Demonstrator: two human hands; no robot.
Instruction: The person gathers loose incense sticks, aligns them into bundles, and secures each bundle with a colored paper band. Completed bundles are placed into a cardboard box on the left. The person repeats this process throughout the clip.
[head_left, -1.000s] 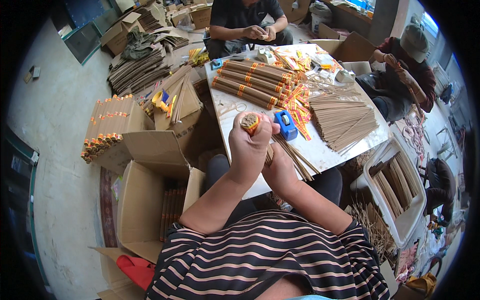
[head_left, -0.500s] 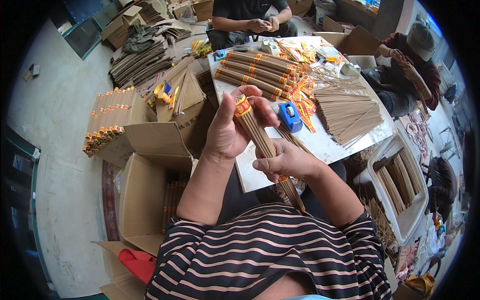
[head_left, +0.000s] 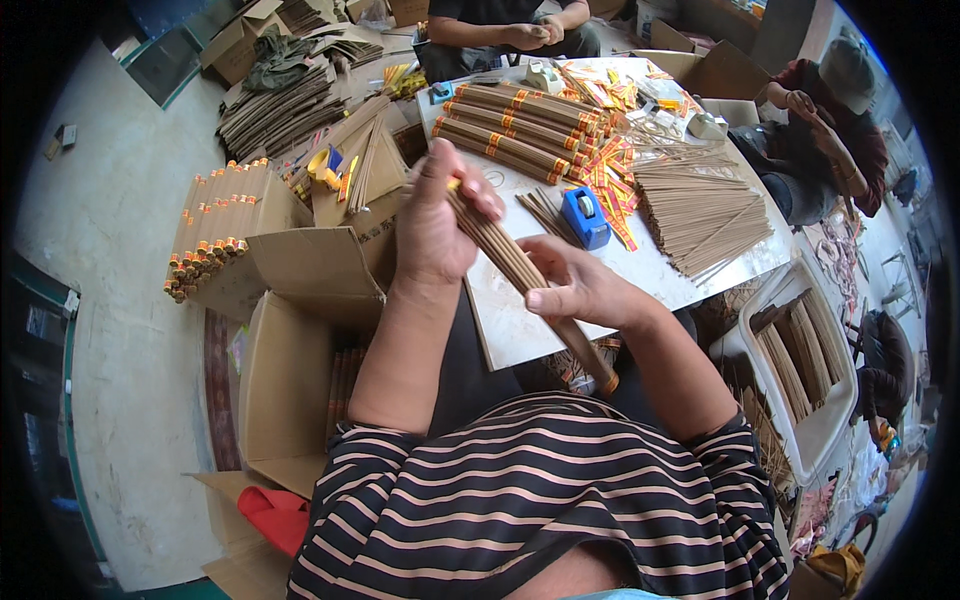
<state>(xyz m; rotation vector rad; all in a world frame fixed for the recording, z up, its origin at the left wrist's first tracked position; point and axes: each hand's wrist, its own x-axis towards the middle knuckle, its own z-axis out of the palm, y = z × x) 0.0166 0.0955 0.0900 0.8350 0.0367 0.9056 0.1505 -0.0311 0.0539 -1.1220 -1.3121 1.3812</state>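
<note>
My left hand (head_left: 436, 222) grips the upper end of a long brown bundle of incense sticks (head_left: 520, 275), fingers wrapped over it. My right hand (head_left: 580, 285) clasps the same bundle lower down, thumb laid along it. The bundle slants from upper left to lower right, its banded lower end over my lap. Both hands hover above the near edge of the white table (head_left: 520, 330).
Banded stick bundles (head_left: 520, 125) lie stacked on the table, with a blue tape dispenser (head_left: 586, 218), orange-yellow labels (head_left: 610, 180) and loose sticks (head_left: 700, 210). Open cardboard boxes (head_left: 290, 370) stand on my left, a white tray of sticks (head_left: 800, 360) on my right. Two other people sit across.
The bundle has tilted from end-on to a long slant. My left hand has slid up to its top and my right hand down along it, nearer my body.
</note>
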